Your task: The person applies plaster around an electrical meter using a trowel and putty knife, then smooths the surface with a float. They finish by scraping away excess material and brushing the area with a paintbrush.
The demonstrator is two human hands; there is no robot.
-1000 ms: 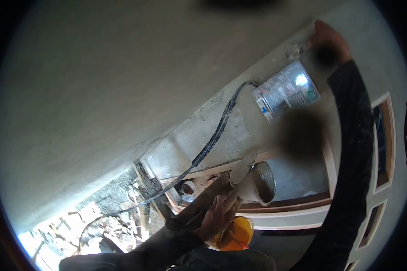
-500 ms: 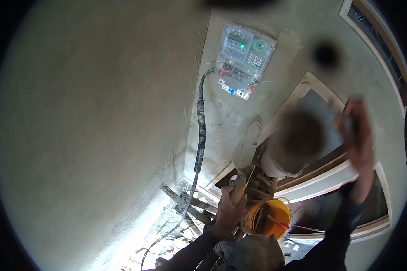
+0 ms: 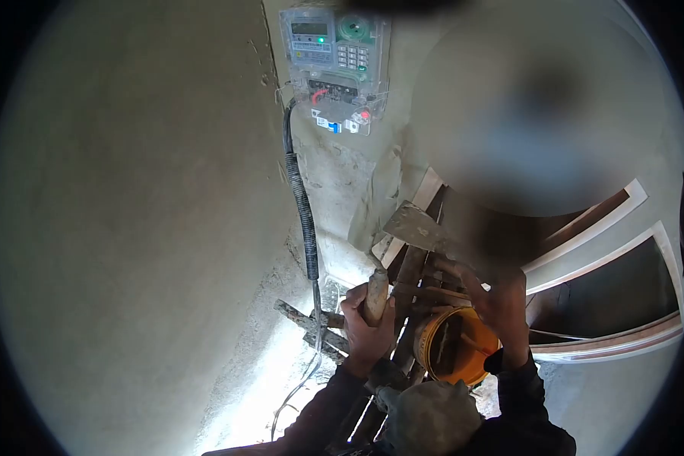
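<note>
My left hand (image 3: 368, 330) is closed around the worn wooden handle of a trowel (image 3: 377, 295), held upright near the wall. Its pale blade is hard to tell from the wet-looking plaster (image 3: 361, 205) behind. My right hand (image 3: 507, 308) is closed, with a flat-bladed scraper (image 3: 414, 226) extending left from it; a dark blur hides the handle. The grey blade lies just above and right of the trowel handle. Right below my right hand stands a yellow-orange bucket (image 3: 475, 349), containing grey material and what looks like a tool.
An electricity meter (image 3: 330, 49) with a lit green lamp is fixed on the wall. A black corrugated conduit (image 3: 302, 205) runs down from it. Wooden poles (image 3: 319, 330) lie below. White-edged frames (image 3: 604, 270) stand at right. Large blurs cover the upper right.
My right hand has swung down and left from the upper right, close to the bucket. My left hand has moved slightly left with the trowel. The view has shifted, so the meter sits higher and further left.
</note>
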